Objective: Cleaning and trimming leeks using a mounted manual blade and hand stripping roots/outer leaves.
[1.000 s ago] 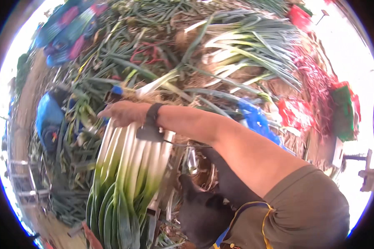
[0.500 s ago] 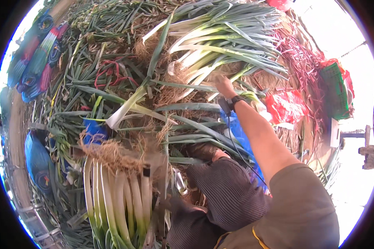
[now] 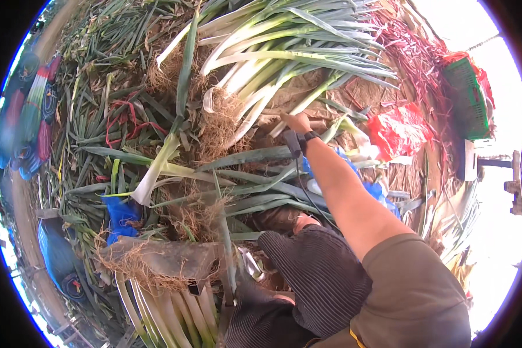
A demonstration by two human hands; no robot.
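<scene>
My right hand reaches out with its fingers closed over the white stalk of a leek lying at the lower edge of a pile. A dark strap and a small device sit around that wrist. The leek pile spreads across the upper middle, roots to the left and green leaves to the right. Apart from it, another leek with a thick white base lies left of centre. Trimmed-looking leeks stand in a row beneath a metal plate strewn with loose roots. My left hand is out of view.
Loose green leaves cover the ground on the left. A red plastic bag and red strips lie right of the pile, before a green crate. Blue bundles stand at the left. My knees are below centre.
The view has shifted, so the leek pile appears farther left and higher. My right hand has closed on a stalk. A blur over the metal plate is gone, leaving the plate exposed.
</scene>
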